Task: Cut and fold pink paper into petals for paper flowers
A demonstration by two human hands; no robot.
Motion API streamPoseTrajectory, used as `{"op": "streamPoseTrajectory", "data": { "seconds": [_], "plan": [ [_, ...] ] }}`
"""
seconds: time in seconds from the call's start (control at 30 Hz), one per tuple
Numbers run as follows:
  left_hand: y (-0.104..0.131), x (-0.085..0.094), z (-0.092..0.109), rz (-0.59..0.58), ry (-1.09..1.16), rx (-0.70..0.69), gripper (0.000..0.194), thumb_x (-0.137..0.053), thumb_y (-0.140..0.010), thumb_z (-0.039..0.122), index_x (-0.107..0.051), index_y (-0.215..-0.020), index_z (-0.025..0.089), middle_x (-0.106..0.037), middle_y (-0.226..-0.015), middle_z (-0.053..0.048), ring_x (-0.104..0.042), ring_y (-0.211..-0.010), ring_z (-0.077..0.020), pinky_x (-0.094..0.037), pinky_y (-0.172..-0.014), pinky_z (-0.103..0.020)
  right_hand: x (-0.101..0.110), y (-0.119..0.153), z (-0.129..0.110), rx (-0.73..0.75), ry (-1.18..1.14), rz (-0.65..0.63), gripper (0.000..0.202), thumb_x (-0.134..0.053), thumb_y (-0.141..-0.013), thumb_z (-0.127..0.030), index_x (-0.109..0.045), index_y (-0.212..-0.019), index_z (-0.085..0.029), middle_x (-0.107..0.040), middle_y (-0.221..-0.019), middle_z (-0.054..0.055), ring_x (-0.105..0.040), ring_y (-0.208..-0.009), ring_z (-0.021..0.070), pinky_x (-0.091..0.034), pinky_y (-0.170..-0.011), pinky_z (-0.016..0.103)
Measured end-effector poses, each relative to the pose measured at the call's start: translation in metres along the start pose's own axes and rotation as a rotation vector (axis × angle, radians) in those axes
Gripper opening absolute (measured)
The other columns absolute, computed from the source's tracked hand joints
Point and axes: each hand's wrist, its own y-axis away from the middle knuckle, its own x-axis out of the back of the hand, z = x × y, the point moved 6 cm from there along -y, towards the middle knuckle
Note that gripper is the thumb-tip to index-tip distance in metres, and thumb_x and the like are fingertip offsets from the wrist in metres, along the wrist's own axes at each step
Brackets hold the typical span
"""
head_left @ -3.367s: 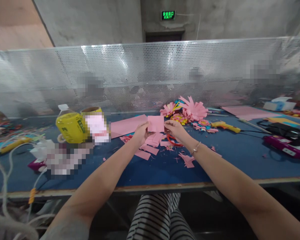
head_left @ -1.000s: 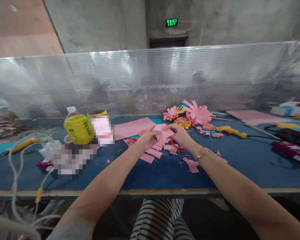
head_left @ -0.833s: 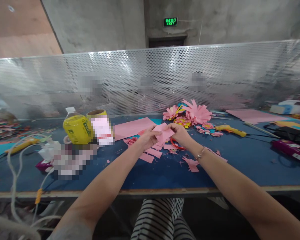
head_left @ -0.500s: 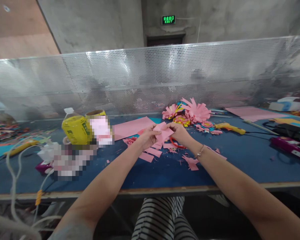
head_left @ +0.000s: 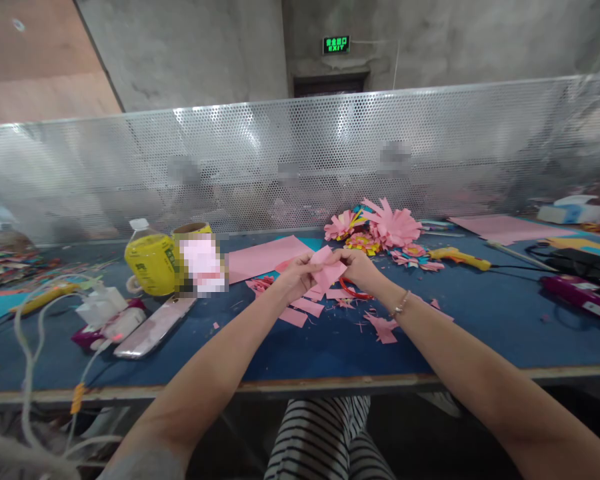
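A small piece of pink paper [head_left: 329,272] is pinched between both hands above the blue table, one side in each. My left hand [head_left: 298,277] is closed on its left side, thumb on top. My right hand [head_left: 354,264] grips its upper right edge, and the fingertips are partly hidden behind the paper. Below the hands lie cut pink paper strips [head_left: 307,307] and scraps. Partly covered by my right hand is a red-handled tool [head_left: 353,291], probably scissors. A jagged pink scrap [head_left: 381,328] rests to the right, near my right wrist.
Layered paper flowers [head_left: 390,227] stand behind my right hand, beside a yellow glue gun [head_left: 461,257]. A large pink sheet [head_left: 267,259] lies left of centre. Further left are a yellow-labelled bottle [head_left: 153,263], a phone [head_left: 156,328] and a power strip with white cables [head_left: 87,335]. A perforated metal panel [head_left: 260,167] closes the back.
The pink paper has turned slightly between my fingers, and its left part is folded or tilted more. Both hands stay in nearly the same place.
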Motion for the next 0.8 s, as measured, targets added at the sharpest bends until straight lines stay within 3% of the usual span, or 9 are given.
{"op": "streamPoseTrajectory", "data": {
  "seconds": [0.47,0.8],
  "plan": [
    [-0.001,0.001,0.003,-0.072,-0.052,-0.045,0.019,-0.068,-0.057,0.017,-0.055,-0.071,0.012,-0.056,-0.065,0.0,-0.052,-0.057,-0.0059,-0.04,-0.054,-0.018,-0.004,0.004,0.002,-0.094,-0.246,0.018,0.02,-0.07,-0.05,-0.021,-0.056,-0.063,-0.016,-0.058,-0.063,-0.002,-0.052,-0.056,0.0079,-0.042,-0.054,0.021],
    [0.0,-0.001,0.003,-0.077,-0.092,-0.06,0.022,-0.068,-0.056,0.015,-0.052,-0.071,0.014,-0.052,-0.063,0.003,-0.05,-0.053,-0.0048,-0.039,-0.051,-0.018,0.003,0.003,-0.015,0.061,0.164,0.032,0.01,-0.064,-0.056,-0.02,-0.062,-0.065,-0.016,-0.061,-0.067,0.001,-0.054,-0.063,0.0118,-0.042,-0.062,0.025]
  ]
}}
